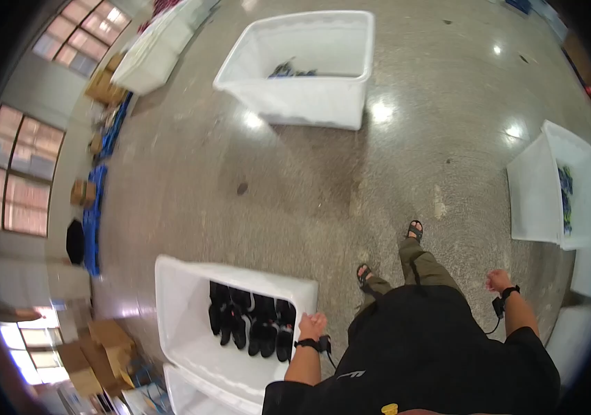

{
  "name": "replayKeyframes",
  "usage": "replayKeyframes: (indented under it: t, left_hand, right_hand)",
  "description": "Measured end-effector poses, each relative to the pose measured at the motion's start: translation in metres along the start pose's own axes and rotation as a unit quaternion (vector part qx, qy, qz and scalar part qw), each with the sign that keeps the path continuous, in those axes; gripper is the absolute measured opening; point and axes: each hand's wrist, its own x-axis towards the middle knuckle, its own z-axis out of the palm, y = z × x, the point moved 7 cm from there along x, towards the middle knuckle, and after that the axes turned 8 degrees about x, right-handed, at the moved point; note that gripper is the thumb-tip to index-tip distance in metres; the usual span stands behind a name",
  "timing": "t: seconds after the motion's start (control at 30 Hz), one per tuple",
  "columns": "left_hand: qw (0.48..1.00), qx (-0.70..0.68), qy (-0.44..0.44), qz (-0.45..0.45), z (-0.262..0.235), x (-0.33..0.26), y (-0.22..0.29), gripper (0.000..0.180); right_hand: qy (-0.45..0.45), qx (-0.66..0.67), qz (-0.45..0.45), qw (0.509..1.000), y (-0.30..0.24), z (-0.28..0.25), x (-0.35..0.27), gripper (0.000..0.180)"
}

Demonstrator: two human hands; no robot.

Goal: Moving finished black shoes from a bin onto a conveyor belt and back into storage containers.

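Note:
My left hand (313, 325) is just beside the right rim of a white plastic bin (233, 377). Its fingers are loosely bent and apart, with nothing in them; whether it touches the rim I cannot tell. Inside that bin, black shoes (263, 337) stand in rows against one wall. Out over the floor to my right, my right hand (498, 280) has its fingers curled in and holds nothing visible. A black strap with a small device and cable is around each wrist. My sandalled feet (363, 273) are apart, one ahead of the other, on the floor.
A large white bin (295, 100) with a few items stands ahead. Another white bin (537, 187) with dark and green items is at the right. Blue pallets (92, 228) and cardboard boxes (82, 194) line the left wall. More cartons (98, 353) are piled at lower left.

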Motion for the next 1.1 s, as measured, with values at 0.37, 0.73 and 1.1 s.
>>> replayKeyframes:
  t: [0.37,0.73,1.1]
  left_hand:
    - [0.851,0.468,-0.14,0.192,0.307,-0.069,0.032,0.03]
    - [0.809,0.535,-0.174,0.169,0.593,-0.227,-0.018,0.023]
    - [0.347,0.907,0.072,0.229,0.877,-0.107,0.058,0.036]
  right_hand:
    - [-0.061,-0.03,-0.117,0.991,-0.001,-0.026,0.087,0.032]
    - [0.097,0.057,-0.12,0.986,-0.106,-0.225,0.217,0.036]
    - [0.039,0.109,-0.034,0.993,-0.251,-0.305,0.356,0.032]
